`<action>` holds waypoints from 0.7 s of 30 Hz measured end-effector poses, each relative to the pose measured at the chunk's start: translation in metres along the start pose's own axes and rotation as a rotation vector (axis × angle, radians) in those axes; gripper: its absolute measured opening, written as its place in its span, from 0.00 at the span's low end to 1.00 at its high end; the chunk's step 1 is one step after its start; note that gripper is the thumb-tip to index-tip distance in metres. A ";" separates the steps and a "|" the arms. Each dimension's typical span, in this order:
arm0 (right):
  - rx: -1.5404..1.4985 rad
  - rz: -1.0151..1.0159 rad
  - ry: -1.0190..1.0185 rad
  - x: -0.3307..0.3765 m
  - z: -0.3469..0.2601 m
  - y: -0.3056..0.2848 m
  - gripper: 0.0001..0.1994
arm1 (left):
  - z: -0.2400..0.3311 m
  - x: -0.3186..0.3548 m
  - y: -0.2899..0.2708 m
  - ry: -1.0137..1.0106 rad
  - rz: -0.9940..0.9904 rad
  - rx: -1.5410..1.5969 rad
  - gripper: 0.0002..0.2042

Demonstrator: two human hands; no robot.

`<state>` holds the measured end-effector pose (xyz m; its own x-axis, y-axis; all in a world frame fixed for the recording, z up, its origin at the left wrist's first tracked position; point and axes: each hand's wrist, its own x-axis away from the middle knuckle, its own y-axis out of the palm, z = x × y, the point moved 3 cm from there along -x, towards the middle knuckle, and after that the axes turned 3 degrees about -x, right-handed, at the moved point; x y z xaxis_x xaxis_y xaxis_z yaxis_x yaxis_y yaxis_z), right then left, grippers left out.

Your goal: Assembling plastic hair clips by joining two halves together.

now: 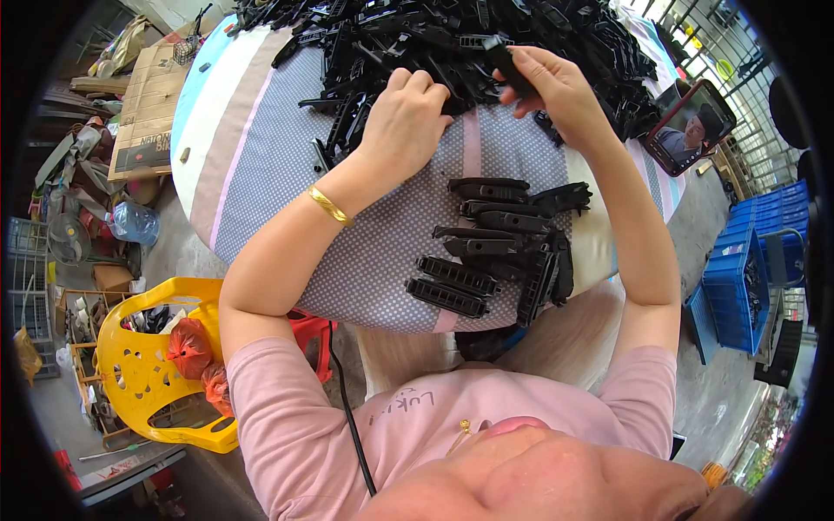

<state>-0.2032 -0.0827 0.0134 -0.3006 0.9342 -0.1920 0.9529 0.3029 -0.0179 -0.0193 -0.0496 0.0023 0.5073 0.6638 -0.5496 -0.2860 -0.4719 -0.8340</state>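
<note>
My right hand (556, 97) holds a small black plastic piece (508, 68) between thumb and fingers, above the near edge of a large heap of black plastic parts (391, 39). To its left, my left hand (407, 122) is closed at the heap's front edge, its fingers curled and largely facing away. Whatever it grips is hidden. Nearer to me on the cloth lies a group of long, ribbed black plastic parts (491, 219), some in rough rows and some at an angle. A gold bangle (330, 206) circles my left wrist.
A patterned cloth covers the round table (287, 252). A phone (691, 128) stands at its right edge. Blue crates (734, 282) are on the right; a yellow plastic chair (130, 365) holding red bags (189, 346) is on the left. A black cable (349, 408) hangs beside me.
</note>
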 end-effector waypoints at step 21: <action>0.322 -0.210 -0.386 0.019 -0.016 0.026 0.14 | 0.001 -0.010 -0.034 -0.180 0.128 0.495 0.12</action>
<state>-0.1844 -0.0537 0.0247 -0.5066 0.7044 -0.4971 0.8566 0.3461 -0.3826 -0.0152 -0.0398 0.0363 0.3089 0.7282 -0.6117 -0.7069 -0.2545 -0.6599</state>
